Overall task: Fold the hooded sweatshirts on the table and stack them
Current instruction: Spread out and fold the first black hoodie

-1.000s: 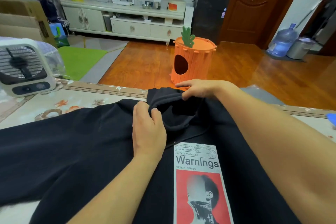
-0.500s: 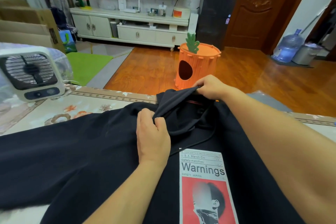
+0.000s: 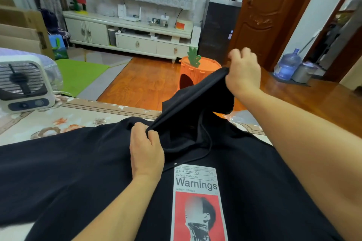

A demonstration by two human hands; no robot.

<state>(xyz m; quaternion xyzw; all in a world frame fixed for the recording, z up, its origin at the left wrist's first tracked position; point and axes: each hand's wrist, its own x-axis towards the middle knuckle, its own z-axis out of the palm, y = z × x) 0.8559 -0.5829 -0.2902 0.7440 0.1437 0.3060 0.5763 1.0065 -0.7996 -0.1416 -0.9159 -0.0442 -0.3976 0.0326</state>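
The left hand (image 3: 147, 150) pinches the hood's (image 3: 195, 103) soft rim with curled fingers while the right hand (image 3: 242, 73), fisted at two o'clock, lifts its peak above the black sweatshirt (image 3: 78, 172) spread flat over the floral-clothed table (image 3: 58, 121).

White desk fan (image 3: 24, 84) at left on floral tablecloth (image 3: 58, 121); orange carrot-shaped bin (image 3: 195, 72) on wooden floor (image 3: 148, 84); water jug (image 3: 287, 64) beside door (image 3: 268, 11)

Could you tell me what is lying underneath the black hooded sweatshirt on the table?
A floral beige tablecloth shows beyond the black hooded sweatshirt, at its far edge. Anything else beneath is covered by the fabric and cannot be seen.
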